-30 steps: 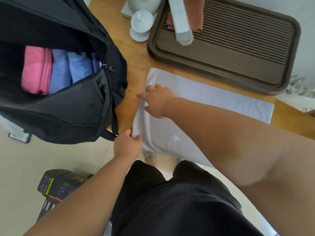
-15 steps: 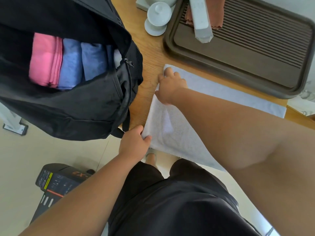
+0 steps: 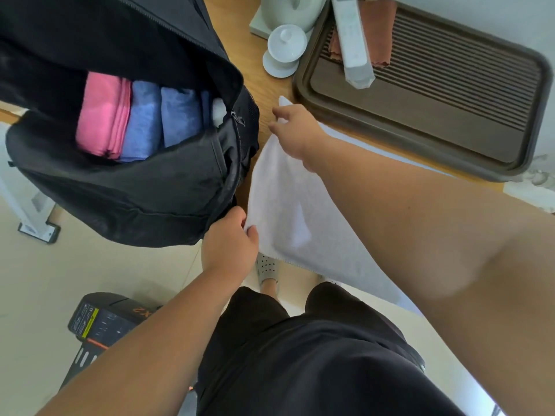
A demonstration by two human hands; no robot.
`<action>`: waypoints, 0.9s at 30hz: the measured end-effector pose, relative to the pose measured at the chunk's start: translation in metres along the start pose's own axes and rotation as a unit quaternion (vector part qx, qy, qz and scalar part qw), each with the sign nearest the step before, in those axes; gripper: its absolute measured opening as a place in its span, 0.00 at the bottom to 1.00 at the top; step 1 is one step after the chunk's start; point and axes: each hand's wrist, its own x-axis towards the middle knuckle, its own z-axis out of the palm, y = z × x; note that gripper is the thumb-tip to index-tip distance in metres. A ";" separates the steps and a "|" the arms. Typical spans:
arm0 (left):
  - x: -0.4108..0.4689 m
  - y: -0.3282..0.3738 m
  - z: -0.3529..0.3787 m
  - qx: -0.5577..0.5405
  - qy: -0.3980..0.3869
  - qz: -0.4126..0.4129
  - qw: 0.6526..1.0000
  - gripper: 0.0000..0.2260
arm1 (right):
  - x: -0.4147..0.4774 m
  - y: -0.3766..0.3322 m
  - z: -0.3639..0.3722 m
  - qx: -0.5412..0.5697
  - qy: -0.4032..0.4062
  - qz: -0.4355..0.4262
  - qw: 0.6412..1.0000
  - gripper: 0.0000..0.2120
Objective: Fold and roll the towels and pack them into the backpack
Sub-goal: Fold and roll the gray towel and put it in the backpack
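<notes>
The left hand pinches the near left corner of the white towel, thumb on top. The right hand grips the far left corner, which pokes up past its fingers. The two hands are well apart, holding the towel's left edge between them. The towel lies spread on the wooden table, just beside the open black backpack on its left and the brown tray beyond. In the backpack a pink towel and blue towels stand side by side.
</notes>
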 end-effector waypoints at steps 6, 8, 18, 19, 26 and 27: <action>-0.012 0.027 -0.004 -0.054 -0.029 0.099 0.993 0.14 | -0.027 0.016 -0.033 0.133 0.027 0.036 0.990 0.18; -0.021 0.044 0.001 -0.080 -0.079 0.144 0.983 0.18 | -0.044 0.027 -0.054 0.166 0.048 0.037 0.984 0.15; -0.067 0.122 0.075 -0.049 -0.263 0.218 0.939 0.13 | -0.115 0.119 -0.146 0.259 0.127 0.054 0.956 0.09; -0.073 0.131 0.082 -0.050 -0.272 0.223 0.935 0.13 | -0.120 0.129 -0.155 0.269 0.130 0.052 0.953 0.09; -0.107 0.177 0.130 -0.026 -0.310 0.240 0.920 0.17 | -0.153 0.199 -0.200 0.312 0.165 0.069 0.933 0.09; -0.110 0.180 0.137 -0.020 -0.314 0.239 0.919 0.16 | -0.157 0.209 -0.203 0.315 0.170 0.076 0.931 0.10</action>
